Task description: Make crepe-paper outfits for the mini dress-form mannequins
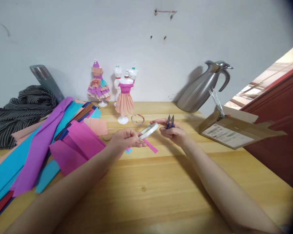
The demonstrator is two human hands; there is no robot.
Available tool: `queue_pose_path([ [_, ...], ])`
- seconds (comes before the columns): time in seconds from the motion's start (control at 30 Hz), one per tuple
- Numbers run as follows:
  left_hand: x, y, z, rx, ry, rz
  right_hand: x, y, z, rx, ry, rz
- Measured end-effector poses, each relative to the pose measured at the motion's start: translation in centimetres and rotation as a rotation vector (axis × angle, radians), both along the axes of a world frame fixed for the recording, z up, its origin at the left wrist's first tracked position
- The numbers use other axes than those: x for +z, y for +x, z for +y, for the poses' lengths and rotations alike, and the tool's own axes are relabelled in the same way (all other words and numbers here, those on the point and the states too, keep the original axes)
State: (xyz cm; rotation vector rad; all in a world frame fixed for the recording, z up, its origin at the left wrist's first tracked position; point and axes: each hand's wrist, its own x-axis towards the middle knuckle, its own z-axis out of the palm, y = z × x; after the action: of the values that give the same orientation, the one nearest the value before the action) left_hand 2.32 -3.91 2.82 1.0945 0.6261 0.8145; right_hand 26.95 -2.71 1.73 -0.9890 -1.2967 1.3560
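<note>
Between thumb and fingers my left hand (125, 140) grips a roll of white tape (148, 131), tilted up to the right. A magenta strip (150, 146) shows just below the roll; whether it touches the hand I cannot tell. My right hand (174, 132) is closed around small thread snips (170, 121), their two blades pointing up and slightly apart. Its index finger reaches left to the roll's upper edge. Behind the hands stands a mini dress form (125, 97) in a magenta top and peach pleated skirt. A thin ring-shaped band (138, 119) lies beside its base.
Colourful crepe paper strips (80, 139) and a striped cloth (26, 100) cover the left side. Another dressed form (98, 81) and two white forms stand near the wall. A steel jug (201, 87) and an opened cardboard box (231, 130) are at right, a flask (47, 83) at back left.
</note>
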Motion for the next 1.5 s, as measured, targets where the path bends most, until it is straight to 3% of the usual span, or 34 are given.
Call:
queue_pose_path([
  [0.17, -2.2, 0.8, -1.3, -0.226, 0.535, 0.390, 0.5, 3.2, 0.4, -0.061, 0.028, -0.149],
  [0.27, -2.4, 1.1, -2.2, -0.353, 0.802, 0.573, -0.1, 2.8, 0.5, 0.004, -0.026, -0.302],
  [0.4, -1.5, 1.1, -3.0, -0.467, 0.899, 0.598, -1.5, 0.5, 0.7, 0.341, -0.036, -0.400],
  [0.47, -1.1, 1.0, -3.1, -0.475, 0.918, 0.577, -1.8, 0.3, 1.0, 0.407, -0.012, -0.473],
  [0.53, -0.9, 0.9, -3.0, -0.454, 0.912, 0.562, -1.8, 1.0, 1.3, 0.300, 0.006, -0.590],
  [0.63, -1.0, 0.7, -2.7, -0.384, 0.865, 0.518, -1.6, 2.9, 1.5, 0.030, 0.023, -0.737],
  [0.73, -1.2, 0.7, -2.3, -0.327, 0.843, 0.486, -1.6, 3.8, 1.4, -0.119, 0.031, -0.753],
  [0.93, -2.3, 0.9, -1.9, -0.140, 0.757, 0.512, -2.8, 3.2, 1.9, 0.050, 0.053, -0.728],
  [1.1, -4.0, 1.4, -0.9, -0.151, 0.630, 0.460, -3.3, 3.1, 2.7, -0.299, 0.134, -1.034],
  [1.27, -4.4, 1.6, -0.3, -0.299, 0.288, 0.304, -3.3, 1.9, 2.6, -0.245, 0.151, -1.331],
  [1.4, -4.0, 1.5, -0.1, -0.336, 0.078, 0.223, -2.6, 0.9, 1.9, -0.320, 0.209, -1.328],
  [1.5, -4.2, 1.4, 0.2, -0.300, 0.031, 0.228, -1.4, -0.2, 1.0, -0.350, 0.256, -1.125],
])
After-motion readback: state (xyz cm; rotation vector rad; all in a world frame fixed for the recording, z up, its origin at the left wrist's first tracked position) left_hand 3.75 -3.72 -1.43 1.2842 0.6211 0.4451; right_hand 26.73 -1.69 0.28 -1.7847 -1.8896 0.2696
